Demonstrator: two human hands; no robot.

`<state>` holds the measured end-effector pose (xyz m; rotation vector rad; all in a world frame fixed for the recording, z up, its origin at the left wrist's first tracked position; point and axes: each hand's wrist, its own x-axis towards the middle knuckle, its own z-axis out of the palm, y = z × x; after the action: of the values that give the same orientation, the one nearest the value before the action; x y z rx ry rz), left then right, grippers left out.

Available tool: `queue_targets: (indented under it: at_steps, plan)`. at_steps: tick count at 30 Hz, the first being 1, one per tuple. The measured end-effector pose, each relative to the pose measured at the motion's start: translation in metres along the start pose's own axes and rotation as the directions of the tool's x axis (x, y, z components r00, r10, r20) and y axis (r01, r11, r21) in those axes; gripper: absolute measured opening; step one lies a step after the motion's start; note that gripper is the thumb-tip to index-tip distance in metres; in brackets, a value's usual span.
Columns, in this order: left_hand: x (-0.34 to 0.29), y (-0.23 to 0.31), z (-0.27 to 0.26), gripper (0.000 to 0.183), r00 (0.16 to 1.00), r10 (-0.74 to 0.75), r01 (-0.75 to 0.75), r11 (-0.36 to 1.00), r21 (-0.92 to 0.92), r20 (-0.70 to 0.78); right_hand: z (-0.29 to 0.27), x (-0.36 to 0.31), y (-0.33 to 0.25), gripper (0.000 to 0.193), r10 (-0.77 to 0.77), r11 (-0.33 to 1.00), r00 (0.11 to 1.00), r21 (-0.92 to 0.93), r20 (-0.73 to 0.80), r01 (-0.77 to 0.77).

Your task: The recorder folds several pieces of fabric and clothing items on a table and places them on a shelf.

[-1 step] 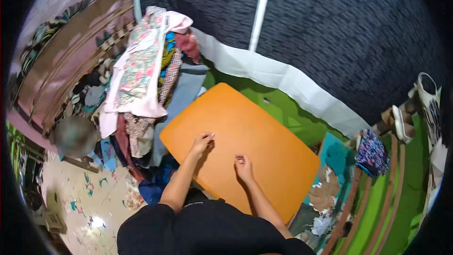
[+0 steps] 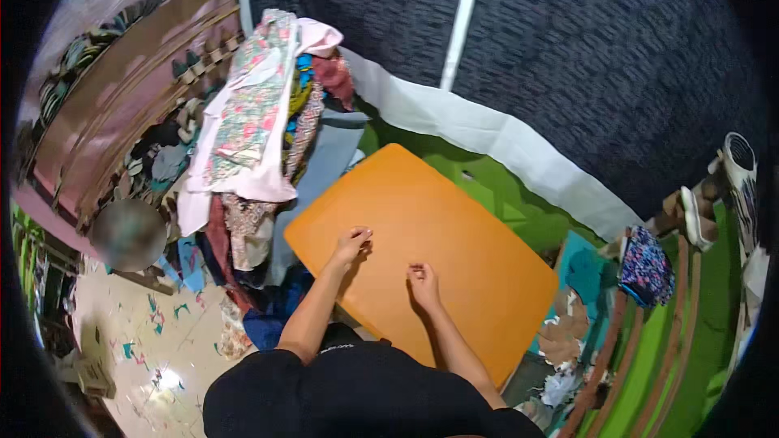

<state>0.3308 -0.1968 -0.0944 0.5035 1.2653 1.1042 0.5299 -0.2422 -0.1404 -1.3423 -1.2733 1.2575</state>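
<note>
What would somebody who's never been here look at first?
Probably the big orange tabletop in the middle, with the person's left hand and right hand over it. Next might be the heap of clothes on the left, topped by a pink flowery cloth. Behind the tabletop, a dark, textured wall covering fills much of the upper right.

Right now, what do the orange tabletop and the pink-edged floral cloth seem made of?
The orange tabletop looks like plastic or painted board, smooth and fairly matte, given its even, grainless colour. The pink-edged floral cloth seems matte printed fabric, judging by its limp drape; fibre unclear.
</note>
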Motion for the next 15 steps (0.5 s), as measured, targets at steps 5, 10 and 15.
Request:
queue_targets:
  at_steps: [5,10,15]
  plan:
    - [0.020,0.067,-0.097,0.018,0.991,0.069,-0.071,0.997,-0.010,-0.118,0.103,0.038,0.000,0.013,-0.110,0.993,0.993,0.051,0.039,0.108]
    - [0.053,0.142,-0.183,0.021,0.871,0.415,-0.396,0.910,0.123,-0.264,0.202,0.042,-0.018,0.014,-0.053,0.998,0.962,0.037,0.268,0.045]
    - [0.062,0.188,-0.228,0.026,0.829,0.509,-0.468,0.858,0.212,-0.232,0.256,0.034,-0.015,0.016,-0.097,0.994,0.872,0.005,0.480,0.108]
